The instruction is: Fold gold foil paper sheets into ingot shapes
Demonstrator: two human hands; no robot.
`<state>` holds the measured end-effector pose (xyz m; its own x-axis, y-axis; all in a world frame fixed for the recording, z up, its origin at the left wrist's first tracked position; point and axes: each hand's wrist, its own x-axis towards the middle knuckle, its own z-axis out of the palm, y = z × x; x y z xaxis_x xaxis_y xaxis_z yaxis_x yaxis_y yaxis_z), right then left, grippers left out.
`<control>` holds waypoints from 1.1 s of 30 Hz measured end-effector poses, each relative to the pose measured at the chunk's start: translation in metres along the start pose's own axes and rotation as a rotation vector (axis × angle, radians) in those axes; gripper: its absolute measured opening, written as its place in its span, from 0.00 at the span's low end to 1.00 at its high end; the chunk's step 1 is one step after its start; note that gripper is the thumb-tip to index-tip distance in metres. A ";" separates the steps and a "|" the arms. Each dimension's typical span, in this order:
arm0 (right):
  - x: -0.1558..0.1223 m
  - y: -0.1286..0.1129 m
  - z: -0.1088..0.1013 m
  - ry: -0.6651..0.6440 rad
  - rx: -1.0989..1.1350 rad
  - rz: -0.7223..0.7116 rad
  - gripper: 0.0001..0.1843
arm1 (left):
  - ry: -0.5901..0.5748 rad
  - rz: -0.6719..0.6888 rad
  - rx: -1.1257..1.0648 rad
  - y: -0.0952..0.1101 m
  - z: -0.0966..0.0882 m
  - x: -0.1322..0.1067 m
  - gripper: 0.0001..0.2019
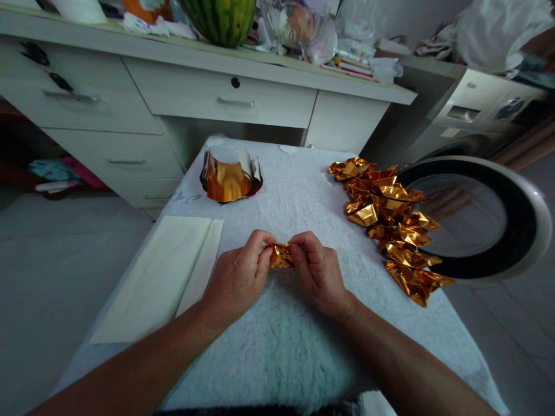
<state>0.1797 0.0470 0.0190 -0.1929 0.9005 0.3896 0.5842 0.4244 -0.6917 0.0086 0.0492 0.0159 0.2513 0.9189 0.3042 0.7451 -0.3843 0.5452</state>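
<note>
Between my hands, above the middle of the cloth-covered table (277, 335), is a small folded piece of gold foil paper (281, 256). My left hand (240, 274) pinches its left end, and my right hand (319, 271) pinches the right end. Both hands are closed, and the fingers hide the ends of the piece. To the right lies a pile of folded gold foil pieces (392, 214) with pointed ends. Beyond my left hand stands a curved stack of gold foil sheets (228, 179). Flat pale paper sheets (151, 271) lie beside my left forearm.
A white desk (269, 107) with drawers stands behind the table, carrying a watermelon (219, 20), plastic bags and papers. At the right, a washing machine's round door (472, 214) hangs open close to the table's edge.
</note>
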 end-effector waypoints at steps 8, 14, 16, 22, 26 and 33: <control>0.000 0.003 0.001 -0.007 0.001 0.033 0.06 | -0.055 0.017 -0.185 0.003 -0.005 -0.003 0.07; -0.001 0.002 0.002 -0.039 0.021 0.024 0.06 | -0.036 -0.007 -0.189 0.004 -0.006 -0.001 0.07; -0.001 0.002 0.001 -0.034 0.010 0.032 0.06 | -0.051 0.024 -0.166 0.003 -0.005 0.000 0.06; 0.000 0.001 -0.001 0.006 -0.030 0.033 0.06 | -0.077 0.086 -0.154 0.003 -0.003 -0.001 0.06; 0.000 -0.001 0.000 -0.033 -0.059 0.032 0.06 | -0.056 0.047 -0.110 0.002 -0.003 -0.002 0.07; 0.000 0.000 0.001 -0.011 -0.113 0.037 0.07 | -0.045 0.060 -0.114 0.002 -0.004 -0.003 0.07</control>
<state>0.1791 0.0475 0.0182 -0.1775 0.9167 0.3580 0.6763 0.3779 -0.6323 0.0070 0.0455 0.0198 0.3225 0.8959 0.3055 0.6533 -0.4442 0.6131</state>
